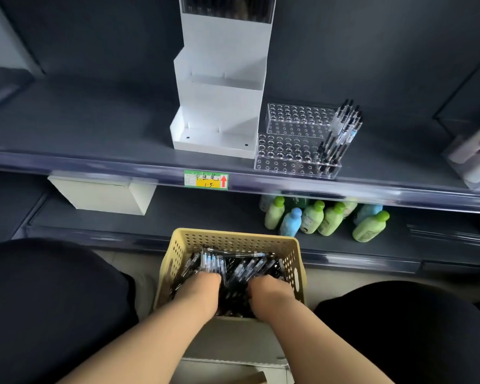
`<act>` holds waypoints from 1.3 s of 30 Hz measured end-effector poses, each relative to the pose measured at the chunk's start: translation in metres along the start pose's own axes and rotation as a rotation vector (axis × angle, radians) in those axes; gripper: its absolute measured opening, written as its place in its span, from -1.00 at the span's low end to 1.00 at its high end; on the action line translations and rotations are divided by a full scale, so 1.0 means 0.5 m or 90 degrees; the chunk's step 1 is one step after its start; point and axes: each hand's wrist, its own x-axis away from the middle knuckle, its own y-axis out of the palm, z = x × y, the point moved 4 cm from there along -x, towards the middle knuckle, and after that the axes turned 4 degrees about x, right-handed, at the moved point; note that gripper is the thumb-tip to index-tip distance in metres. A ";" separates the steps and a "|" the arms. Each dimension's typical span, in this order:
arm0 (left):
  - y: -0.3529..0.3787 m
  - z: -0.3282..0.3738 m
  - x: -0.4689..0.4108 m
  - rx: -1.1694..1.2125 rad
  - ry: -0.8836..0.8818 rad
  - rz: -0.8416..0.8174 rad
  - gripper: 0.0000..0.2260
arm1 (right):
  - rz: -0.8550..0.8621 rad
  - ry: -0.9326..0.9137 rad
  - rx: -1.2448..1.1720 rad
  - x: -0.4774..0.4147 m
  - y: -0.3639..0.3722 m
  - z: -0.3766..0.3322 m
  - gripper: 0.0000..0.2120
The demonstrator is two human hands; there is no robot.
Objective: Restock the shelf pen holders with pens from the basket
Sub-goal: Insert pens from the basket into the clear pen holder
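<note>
Head view looks down on the yellow basket (233, 239), which sits right in front of me, below the shelving. Both my hands are inside it, in the heap of pens (250, 266) that covers its bottom. My left hand (198, 292) lies at the basket's left side with the fingers curled down. It seems to clasp a bunch of clear-barrelled pens that fan out ahead of the knuckles, though the fingertips are buried. My right hand (270, 295) is at the basket's right side, fingers dug into the dark pens; whether it has hold of any I cannot tell.

Beyond the basket and higher, on the upper shelf (94, 128), stands a white stepped holder (219, 106). Beyond the basket and to its right, on that same shelf, is a clear stepped holder (288, 151) full of holes, with a cluster of upright pens (341, 131) at its right end. A green and yellow price label (206, 180) sits on the shelf edge straight beyond the basket. Green and blue bottles (311, 217) stand on the lower shelf, just beyond the basket's right corner.
</note>
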 end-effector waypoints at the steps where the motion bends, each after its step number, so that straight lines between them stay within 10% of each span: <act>1: 0.011 0.005 -0.003 0.009 0.002 -0.009 -0.77 | 0.008 0.005 -0.005 -0.004 -0.003 0.001 -0.71; 21: -0.041 0.029 -0.088 -0.013 0.012 0.255 -0.64 | 0.092 0.006 0.011 -0.127 -0.051 0.008 -0.61; 39: -0.039 0.001 -0.090 -0.214 0.071 0.183 -0.65 | 0.129 0.082 -0.142 -0.052 -0.049 0.073 -0.71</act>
